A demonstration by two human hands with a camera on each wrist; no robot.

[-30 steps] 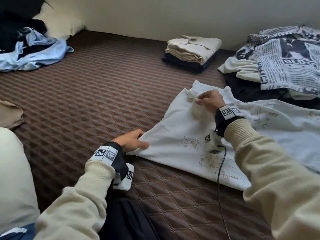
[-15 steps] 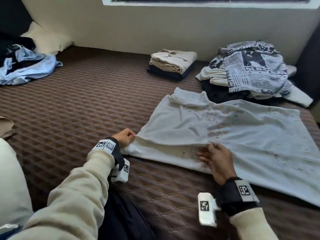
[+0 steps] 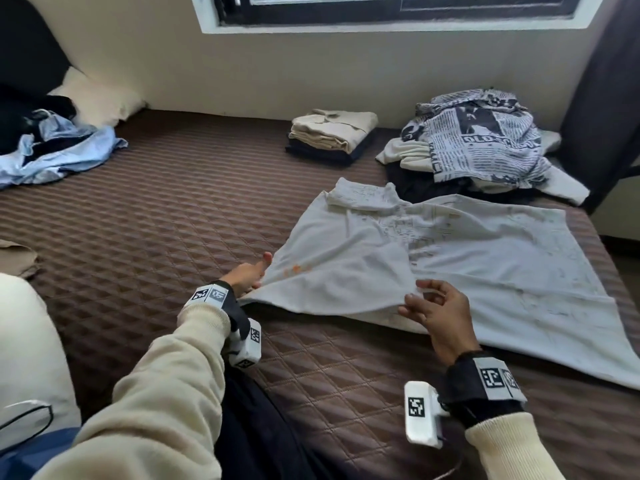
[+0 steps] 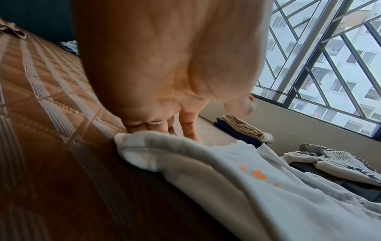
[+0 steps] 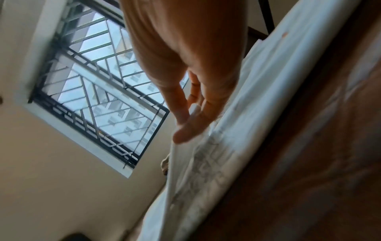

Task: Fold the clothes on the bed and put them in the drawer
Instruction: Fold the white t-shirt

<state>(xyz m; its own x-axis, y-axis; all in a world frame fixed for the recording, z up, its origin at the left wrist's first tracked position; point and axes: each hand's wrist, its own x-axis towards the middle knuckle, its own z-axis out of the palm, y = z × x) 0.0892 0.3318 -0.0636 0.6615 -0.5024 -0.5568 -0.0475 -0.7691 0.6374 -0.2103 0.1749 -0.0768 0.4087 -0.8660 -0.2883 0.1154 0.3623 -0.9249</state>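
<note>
I see the brown quilted bed (image 3: 145,220) with the pale grey printed cotton shirt (image 3: 467,265) spread flat on its right half. It looks light and limp, so I judge it will sag unless held at hem and edges. My left hand (image 3: 247,277) pinches the near corner; my right hand (image 3: 438,315) pinches the lifted near edge further along.
</note>
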